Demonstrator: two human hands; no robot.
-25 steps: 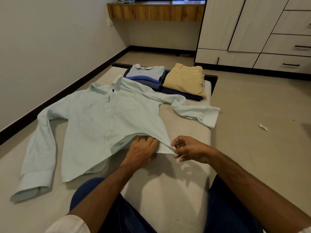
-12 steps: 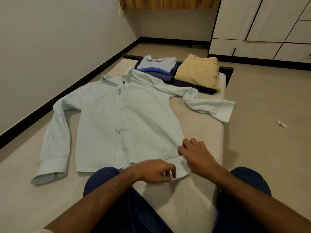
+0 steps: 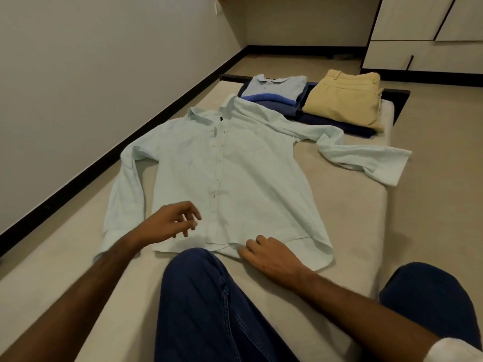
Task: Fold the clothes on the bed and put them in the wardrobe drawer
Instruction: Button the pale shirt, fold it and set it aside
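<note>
A pale mint shirt lies face up and buttoned on the bed, collar toward 12 o'clock and hem toward 6 o'clock. Its hem stops just short of the person's knee in dark blue jeans, which rests on the mattress at 6 o'clock. One sleeve runs straight down the shirt's 9 o'clock side, its cuff near the hem line; the other sleeve bends out toward 2 o'clock, and its cuff reaches the bed's 3 o'clock edge.

The left hand hovers over the lower front of the shirt at about 8 o'clock, fingers loosely spread and curled, holding nothing. The right hand rests on the hem at 6 o'clock with fingers bent down onto the cloth; whether they pinch the fabric cannot be told.

At 12 to 1 o'clock, at the far end of the bed, sit two folded stacks: a light blue polo shirt on top of darker blue garments, touching the collar of the mint shirt, and beige trousers just beside it on dark cloth.

Bare mattress lies open between the shirt body and the 3 o'clock edge. The wall with a black baseboard runs along 9 o'clock. A white wardrobe stands at 1 o'clock, across beige floor.
</note>
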